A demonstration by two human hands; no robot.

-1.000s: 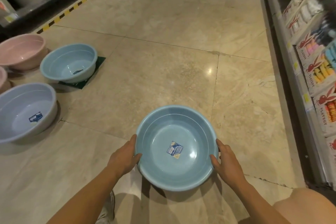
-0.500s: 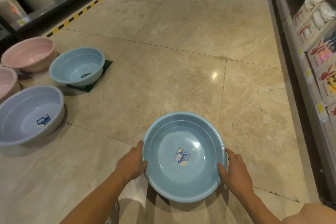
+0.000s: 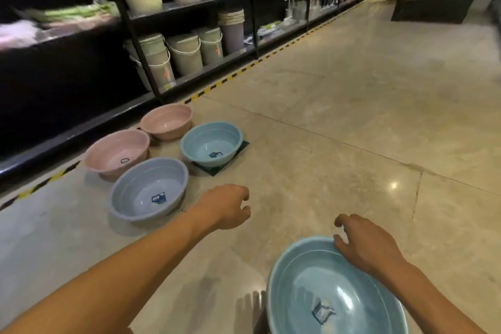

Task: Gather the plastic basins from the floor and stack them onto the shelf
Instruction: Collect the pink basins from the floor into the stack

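Observation:
A light blue basin with a sticker inside sits low at the bottom right. My right hand hovers over its far rim with fingers loosely curled and apart, the thumb just touching the rim without gripping. My left hand is off the basin, empty and half curled, stretched toward the group on the floor: a grey-blue basin nearest, a blue basin on a dark mat, and two pink basins. The dark low shelf runs behind them on the left.
Beige buckets stand on the black shelving beyond the basins, with taller bins above. A yellow-black striped line marks the shelf's foot. The polished stone aisle floor stretches ahead and to the right.
My view has swung left and up toward the shelf. Both hands held the blue basin before; my left hand has let go and reached toward the floor basins, and my right hand's grip has loosened.

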